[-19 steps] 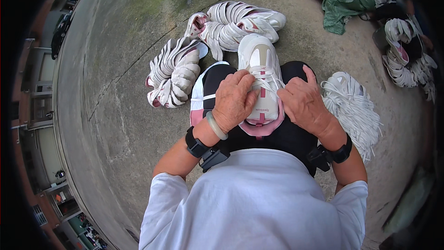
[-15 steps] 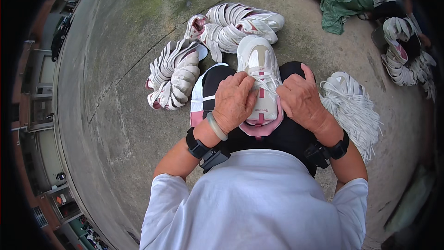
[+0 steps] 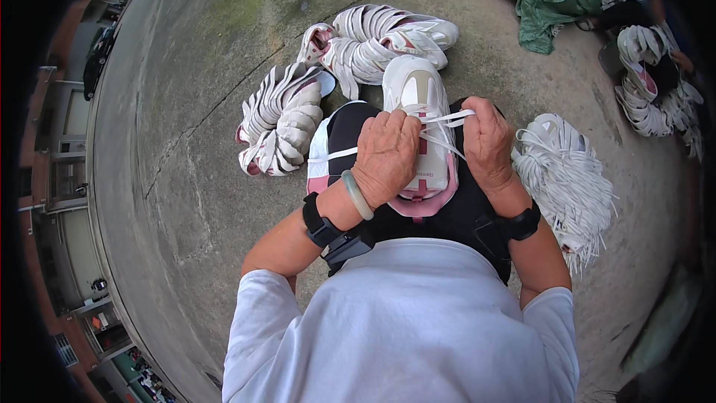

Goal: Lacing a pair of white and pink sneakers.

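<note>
White shoe [image 3: 432, 163] lies on the lap [image 3: 471, 213], toe beyond its far edge. Right hand [image 3: 486, 140] grips a lace [image 3: 456, 115]; left hand [image 3: 389, 151] curls over the shoe's left side, its hold undeterminable.

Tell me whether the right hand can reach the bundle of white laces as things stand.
Probably yes: the bundle of white laces lies close to the right hand, with nothing seen blocking the way. That hand pinches a white shoelace, though, so it would likely need to let go first.
</note>
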{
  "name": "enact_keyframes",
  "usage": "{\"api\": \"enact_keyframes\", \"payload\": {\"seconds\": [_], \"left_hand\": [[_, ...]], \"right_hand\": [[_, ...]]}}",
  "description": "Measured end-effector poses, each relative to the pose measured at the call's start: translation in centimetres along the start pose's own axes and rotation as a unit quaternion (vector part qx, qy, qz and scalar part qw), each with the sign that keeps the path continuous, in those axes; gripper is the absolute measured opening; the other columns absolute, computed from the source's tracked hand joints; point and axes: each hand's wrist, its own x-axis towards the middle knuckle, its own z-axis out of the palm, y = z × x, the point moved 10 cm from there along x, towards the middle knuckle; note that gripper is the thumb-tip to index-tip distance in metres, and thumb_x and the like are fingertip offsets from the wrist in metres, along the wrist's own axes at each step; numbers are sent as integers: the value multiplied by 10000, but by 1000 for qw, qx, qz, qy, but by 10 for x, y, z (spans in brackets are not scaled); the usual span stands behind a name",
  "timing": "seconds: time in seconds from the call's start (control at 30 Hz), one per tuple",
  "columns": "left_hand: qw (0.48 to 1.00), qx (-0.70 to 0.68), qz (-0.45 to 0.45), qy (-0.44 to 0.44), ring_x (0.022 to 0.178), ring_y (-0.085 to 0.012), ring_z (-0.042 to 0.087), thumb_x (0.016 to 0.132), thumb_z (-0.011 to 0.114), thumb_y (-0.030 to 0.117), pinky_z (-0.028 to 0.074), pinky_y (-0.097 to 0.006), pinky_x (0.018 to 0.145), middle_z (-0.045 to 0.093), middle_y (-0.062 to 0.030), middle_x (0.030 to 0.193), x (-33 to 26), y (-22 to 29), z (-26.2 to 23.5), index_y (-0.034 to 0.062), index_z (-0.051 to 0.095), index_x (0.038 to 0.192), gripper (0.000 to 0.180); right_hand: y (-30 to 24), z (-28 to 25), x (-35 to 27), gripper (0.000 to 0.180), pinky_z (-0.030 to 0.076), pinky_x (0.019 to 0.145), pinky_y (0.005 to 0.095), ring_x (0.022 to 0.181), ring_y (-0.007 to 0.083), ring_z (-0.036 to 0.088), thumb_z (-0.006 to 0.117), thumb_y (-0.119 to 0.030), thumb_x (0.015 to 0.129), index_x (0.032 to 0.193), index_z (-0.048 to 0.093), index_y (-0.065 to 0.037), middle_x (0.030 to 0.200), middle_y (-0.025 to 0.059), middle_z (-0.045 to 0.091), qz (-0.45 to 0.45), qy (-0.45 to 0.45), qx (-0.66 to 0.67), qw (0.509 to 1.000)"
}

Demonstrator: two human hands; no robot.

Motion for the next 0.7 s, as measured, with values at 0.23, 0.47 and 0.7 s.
{"api": "enact_keyframes", "payload": {"seconds": [0.23, 0.47, 0.7], "left_hand": [[984, -140, -88, -63, 619, -322, 559, 749, 600, 80, 412, -421, 560, 542, -108, 633, 7, -14, 8, 44, 474, 868, 177], [982, -109, -118, -100, 605, -351, 560, 804, 575, 197, 433, -419, 540, 557, -139, 644, 6, -30, 10, 38, 551, 776, 163], [990, -25, -72, -122, 628, -336, 564, 769, 599, 193, 444, -419, 549, 550, -127, 668, 4, -24, 11, 50, 567, 727, 152]], "right_hand": [[0, 3, 0, 126, 448, 591, 292, 604, 137, 541, 518, -28, 761, 878, 555, 1, 666, 65, 552, 93, -51, 245, 964], [16, 17, -7, 156, 457, 572, 347, 561, 279, 588, 593, -180, 770, 773, 612, -25, 592, 117, 586, 145, -191, 53, 969], [14, 34, -3, 228, 446, 583, 410, 618, 338, 582, 576, -242, 796, 708, 579, -32, 632, 148, 586, 109, -225, 30, 968]]}}
